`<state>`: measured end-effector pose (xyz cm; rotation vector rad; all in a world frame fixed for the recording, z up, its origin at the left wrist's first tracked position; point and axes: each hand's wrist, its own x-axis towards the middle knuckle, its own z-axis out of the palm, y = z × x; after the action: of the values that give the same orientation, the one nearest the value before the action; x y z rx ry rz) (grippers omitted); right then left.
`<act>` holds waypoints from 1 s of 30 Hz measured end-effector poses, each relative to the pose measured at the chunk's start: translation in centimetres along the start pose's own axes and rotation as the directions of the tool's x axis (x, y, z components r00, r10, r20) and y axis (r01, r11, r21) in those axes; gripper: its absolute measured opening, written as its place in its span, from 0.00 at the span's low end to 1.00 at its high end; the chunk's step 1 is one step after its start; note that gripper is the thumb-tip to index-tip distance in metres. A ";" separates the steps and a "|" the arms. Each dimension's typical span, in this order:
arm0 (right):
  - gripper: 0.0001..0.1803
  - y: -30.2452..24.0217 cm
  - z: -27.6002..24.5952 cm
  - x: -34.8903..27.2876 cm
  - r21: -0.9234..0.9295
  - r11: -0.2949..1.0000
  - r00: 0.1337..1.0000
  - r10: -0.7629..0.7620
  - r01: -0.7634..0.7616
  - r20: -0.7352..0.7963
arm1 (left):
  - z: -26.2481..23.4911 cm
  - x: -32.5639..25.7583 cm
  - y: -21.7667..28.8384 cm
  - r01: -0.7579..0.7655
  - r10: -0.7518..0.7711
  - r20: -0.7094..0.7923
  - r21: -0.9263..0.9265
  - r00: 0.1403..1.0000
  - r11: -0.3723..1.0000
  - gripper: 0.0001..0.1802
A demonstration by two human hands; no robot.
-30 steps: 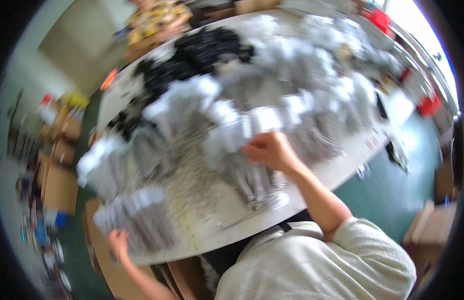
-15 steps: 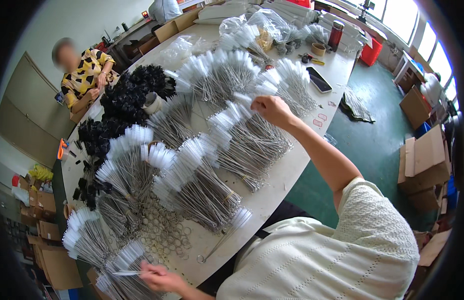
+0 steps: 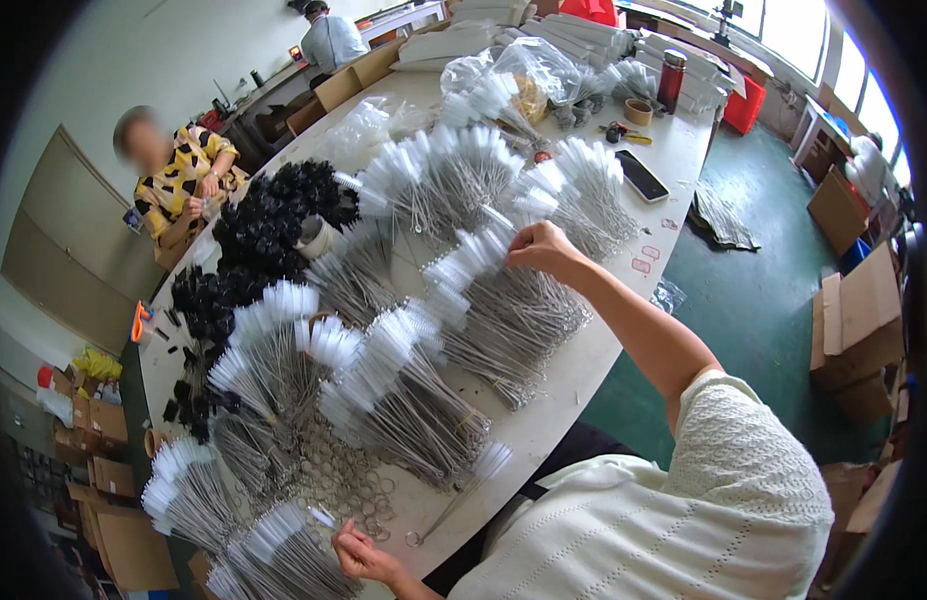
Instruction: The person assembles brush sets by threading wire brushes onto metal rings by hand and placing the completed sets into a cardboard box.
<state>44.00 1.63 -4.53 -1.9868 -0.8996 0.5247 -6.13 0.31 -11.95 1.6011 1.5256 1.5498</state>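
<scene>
Head view: long white worktop (image 3: 673,215) packed with bundles of thin wire-stem brushes with white bristle tips.

Right hand (image 3: 543,247) reaches out over the middle of the worktop, fingers pinched on the white tip of a brush at the top of the central bundle (image 3: 503,300). That bundle fans down toward the near edge, stems pointing at the person.

Left hand (image 3: 365,555) sits low at the near edge, fingers curled shut around a single brush (image 3: 318,516), touching the near-left bundle (image 3: 283,545). Just beside it, a scatter of loose metal rings (image 3: 348,480) on the worktop. One lone brush (image 3: 453,495) lies apart near the edge, loop end toward the person.

More white bundles: one left of centre (image 3: 393,380), one far left (image 3: 183,480), several across the far half (image 3: 433,180).

Black brushes (image 3: 273,215) heaped on the left far side, a tape roll (image 3: 313,237) among them.

Far end: clear plastic bags (image 3: 523,70), dark red flask (image 3: 670,78), another tape roll (image 3: 638,112), dark phone (image 3: 643,175).

Another person in a yellow-and-black top (image 3: 183,185) sits at the far-left side. Cardboard boxes (image 3: 858,320) on the green floor, right.
</scene>
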 end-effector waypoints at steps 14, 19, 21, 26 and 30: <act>0.11 -6.3 -12.5 4.1 0.291 0.842 0.813 -0.257 0.454 -0.523 | -0.4 3.4 8.3 0.017 -0.030 -0.185 -0.074 0.982 0.997 0.26; 0.14 2.4 -17.3 7.7 0.533 0.831 0.935 0.047 0.158 -0.350 | -1.2 4.3 9.1 -0.010 0.007 -0.143 -0.021 0.990 1.000 0.24; 0.13 7.5 -18.3 9.1 0.530 0.847 0.914 0.189 0.033 -0.358 | -1.1 4.5 10.3 0.212 -0.229 -0.115 -0.146 0.967 0.966 0.23; 0.13 14.9 -18.8 11.3 -0.006 0.978 0.789 0.167 -0.211 -0.591 | -2.1 4.9 7.6 0.136 -0.157 -0.085 -0.220 0.984 0.966 0.22; 0.21 12.3 -18.3 9.8 -0.199 0.873 0.831 0.319 -0.445 -0.457 | -1.5 4.5 9.4 0.268 -0.291 -0.093 -0.199 0.952 0.942 0.22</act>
<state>67.10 -5.27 -5.41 -2.4563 -0.3171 0.1711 -4.85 0.98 -1.52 1.1503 1.5435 1.5961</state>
